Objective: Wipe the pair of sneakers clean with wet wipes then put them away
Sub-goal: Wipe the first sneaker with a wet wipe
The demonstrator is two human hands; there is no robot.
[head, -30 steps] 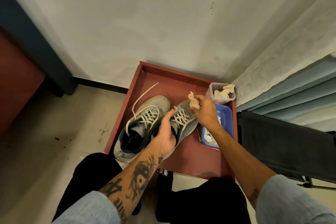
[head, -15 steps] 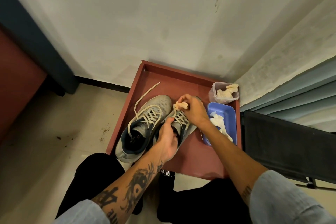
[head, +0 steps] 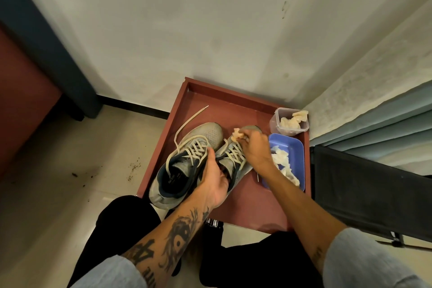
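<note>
Sneakers: 2, the loose-laced sneaker and the held sneaker. Hands: 2, left hand and right hand. Red tray: 1. Clear tub: 1. Blue dish: 1. Pinched wipe: 1. Tub wipes: looks like 2, maybe more. Dish wipes: a heap, too crumpled to count.

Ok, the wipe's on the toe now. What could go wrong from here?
The right hand presses a balled-up wipe on the toe of the sneaker that the left hand grips; bunched like that, it may just smear dirt. The right forearm passes over the blue tray of used wipes, so a stroke could drag them out. The loose lace of the other sneaker trails across the red tray and might snag.
</note>
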